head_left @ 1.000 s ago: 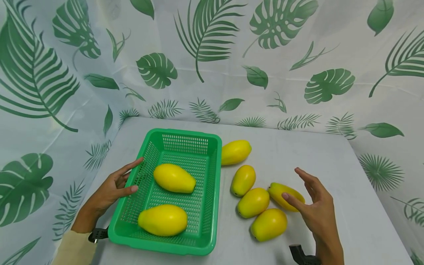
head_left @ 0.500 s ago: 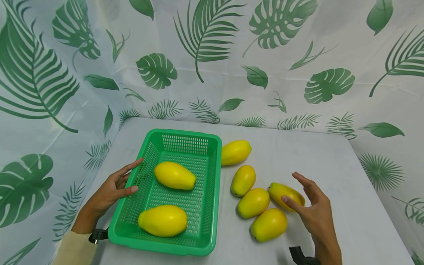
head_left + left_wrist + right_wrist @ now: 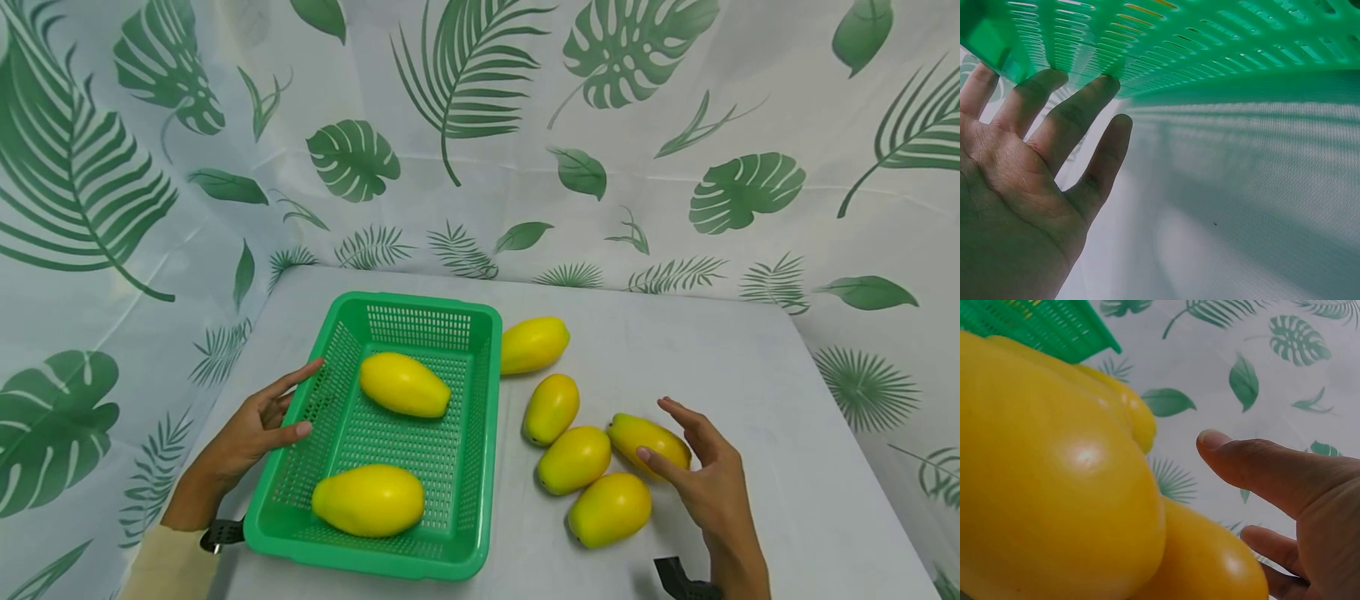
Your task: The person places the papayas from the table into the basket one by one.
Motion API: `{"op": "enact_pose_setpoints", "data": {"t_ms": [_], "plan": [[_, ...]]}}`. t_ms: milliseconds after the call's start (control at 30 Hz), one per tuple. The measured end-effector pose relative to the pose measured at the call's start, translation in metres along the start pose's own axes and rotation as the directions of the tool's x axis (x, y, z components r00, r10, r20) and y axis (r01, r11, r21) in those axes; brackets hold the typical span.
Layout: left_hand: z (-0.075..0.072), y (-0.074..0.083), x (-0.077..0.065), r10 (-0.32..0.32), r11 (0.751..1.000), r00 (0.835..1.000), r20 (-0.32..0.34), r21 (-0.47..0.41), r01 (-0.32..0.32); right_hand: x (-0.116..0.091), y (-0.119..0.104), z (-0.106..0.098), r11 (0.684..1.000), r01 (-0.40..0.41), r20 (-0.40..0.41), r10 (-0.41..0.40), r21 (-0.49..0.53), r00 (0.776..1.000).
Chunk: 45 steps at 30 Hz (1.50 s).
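Observation:
My left hand point(image 3: 251, 425) holds the left side of a green plastic basket point(image 3: 491, 433), thumb over the rim. In the left wrist view, the fingers of that left hand point(image 3: 1035, 150) lie against the outside of the slotted wall. Two yellow papayas sit inside: one papaya point(image 3: 405, 385) near the middle, another papaya point(image 3: 367, 500) near the front. Over the table at the right, my right hand point(image 3: 708, 475) is spread and holds nothing. Its thumb overlaps the nearest papaya point(image 3: 648, 444) in the head view; in the right wrist view the thumb point(image 3: 1254, 465) stands apart from the fruit.
Right of the basket lie more papayas: one papaya point(image 3: 536, 344) partly hidden behind the rim, and others point(image 3: 551, 408) clustered toward the front. A white cloth covers the table point(image 3: 720, 350). Leaf-printed sheets point(image 3: 510, 200) hang behind and at both sides.
The middle papaya in the basket has shifted away from me and slightly right. My right hand has moved a little left and toward me; my left hand stays on the basket.

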<state>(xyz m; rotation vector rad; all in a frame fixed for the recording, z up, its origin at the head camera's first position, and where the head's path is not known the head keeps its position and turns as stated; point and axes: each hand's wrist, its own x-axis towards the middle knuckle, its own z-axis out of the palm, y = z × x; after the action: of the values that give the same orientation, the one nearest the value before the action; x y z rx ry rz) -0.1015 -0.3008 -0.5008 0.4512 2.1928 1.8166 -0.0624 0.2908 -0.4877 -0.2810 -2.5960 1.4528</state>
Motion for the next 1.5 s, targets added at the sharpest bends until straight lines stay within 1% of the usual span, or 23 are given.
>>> {"op": "enact_pose_setpoints", "data": {"t_ms": [167, 300, 500, 633, 767, 1100, 1267, 1500], "plan": [[0.000, -0.001, -0.001, -0.008, 1.000, 1.000, -0.003, 0.005, 0.008, 0.001, 0.011, 0.004, 1.000, -0.002, 0.038, 0.002, -0.002, 0.999], [0.000, -0.002, -0.001, -0.008, 1.000, 1.000, -0.003, 0.000, 0.008, 0.000, 0.017, 0.008, 0.999, -0.036, 0.065, 0.036, -0.002, 0.997], [-0.001, -0.002, -0.001, 0.011, 1.000, 1.000, 0.006, -0.018, -0.010, 0.001, 0.021, 0.010, 0.994, -0.103, 0.075, 0.106, -0.042, 0.991], [-0.001, -0.002, -0.001, 0.022, 0.999, 1.000, 0.012, -0.032, -0.022, 0.002, 0.023, 0.011, 0.991, -0.122, 0.081, 0.127, -0.059, 0.989], [-0.002, -0.003, -0.001, 0.017, 0.999, 1.000, 0.012, -0.030, -0.017, 0.002, 0.025, 0.011, 0.989, -0.133, 0.087, 0.138, -0.061, 0.987], [-0.003, -0.004, -0.002, -0.006, 1.000, 1.000, 0.000, -0.015, 0.006, 0.003, 0.022, 0.014, 0.994, -0.108, 0.082, 0.110, -0.036, 0.991], [-0.003, -0.005, -0.001, -0.006, 1.000, 1.000, 0.001, -0.009, 0.006, 0.003, 0.017, 0.016, 0.995, -0.094, 0.083, 0.096, -0.036, 0.992], [-0.003, -0.005, 0.000, -0.006, 1.000, 1.000, -0.005, 0.007, 0.006, 0.005, 0.007, 0.020, 1.000, -0.024, 0.073, 0.025, -0.013, 0.997]]}}
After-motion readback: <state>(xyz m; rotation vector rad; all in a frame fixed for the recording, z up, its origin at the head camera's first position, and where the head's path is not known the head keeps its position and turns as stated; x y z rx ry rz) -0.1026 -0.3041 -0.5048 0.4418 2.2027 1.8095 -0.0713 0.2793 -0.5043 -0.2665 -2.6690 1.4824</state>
